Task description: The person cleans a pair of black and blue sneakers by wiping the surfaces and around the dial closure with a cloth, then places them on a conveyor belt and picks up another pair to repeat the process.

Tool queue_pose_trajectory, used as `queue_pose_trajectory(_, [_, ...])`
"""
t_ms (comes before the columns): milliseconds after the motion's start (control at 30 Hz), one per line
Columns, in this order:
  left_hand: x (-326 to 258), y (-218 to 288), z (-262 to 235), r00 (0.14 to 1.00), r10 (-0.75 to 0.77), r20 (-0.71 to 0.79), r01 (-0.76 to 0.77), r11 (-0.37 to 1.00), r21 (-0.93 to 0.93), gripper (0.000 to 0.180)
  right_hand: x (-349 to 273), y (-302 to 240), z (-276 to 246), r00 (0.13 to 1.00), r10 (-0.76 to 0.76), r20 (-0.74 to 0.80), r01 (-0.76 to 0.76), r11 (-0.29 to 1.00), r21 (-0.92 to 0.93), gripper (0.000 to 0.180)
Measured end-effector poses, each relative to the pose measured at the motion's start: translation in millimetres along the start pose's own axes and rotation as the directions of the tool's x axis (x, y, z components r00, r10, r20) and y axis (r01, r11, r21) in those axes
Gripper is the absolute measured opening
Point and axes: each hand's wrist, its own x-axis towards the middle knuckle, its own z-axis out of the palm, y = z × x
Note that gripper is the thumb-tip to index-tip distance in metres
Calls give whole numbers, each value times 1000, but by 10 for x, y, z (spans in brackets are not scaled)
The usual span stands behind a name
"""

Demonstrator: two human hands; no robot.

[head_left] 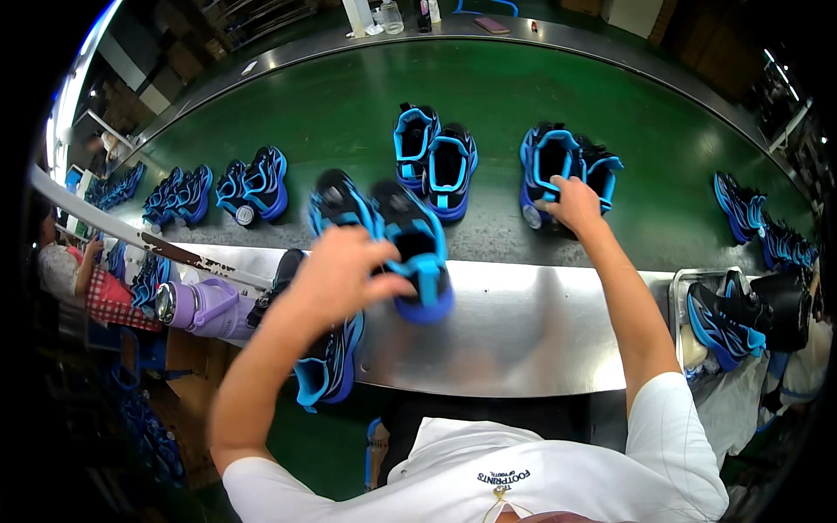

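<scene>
My left hand [344, 275], slightly blurred, is over a pair of black and blue sneakers at the belt's near edge. Its thumb and forefinger are spread apart beside the right sneaker [418, 253]; the other fingers are hidden near the left sneaker [340, 205]. My right hand [575, 207] reaches forward and is closed on the heel edge of a sneaker [551, 161], whose mate [602, 174] stands close on its right. Between my hands, farther off, another pair of sneakers [449, 170] stands upright with the openings facing up.
The green belt [349, 96] carries more sneaker pairs [253, 183] at left and sneakers [741, 209] at right. A steel ledge [497, 336] runs before me. A purple bottle [209, 307] and a sneaker [331, 366] are at its left; a tray [678, 305] holding sneakers is at right.
</scene>
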Motion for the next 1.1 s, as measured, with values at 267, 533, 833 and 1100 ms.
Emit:
queue_pose_trajectory(267, [1054, -1236, 445, 910, -219, -351, 237, 972, 7, 31, -44, -998, -451, 923, -368, -108, 383, 862, 332, 39])
queue_pose_trajectory(533, [1669, -870, 1180, 915, -342, -214, 326, 939, -107, 23, 163, -1306, 423, 946, -323, 38, 266, 835, 482, 45])
queue_pose_trajectory(833, [-661, 956, 955, 984, -139, -114, 58, 846, -530, 19, -1878, -630, -793, 755, -597, 272, 259, 652, 713, 28])
queue_pose_trajectory(1100, [-1061, 1234, 986, 895, -441, -65, 308, 718, -625, 23, -2451, -583, -1207, 847, -434, 309, 69, 665, 744, 27])
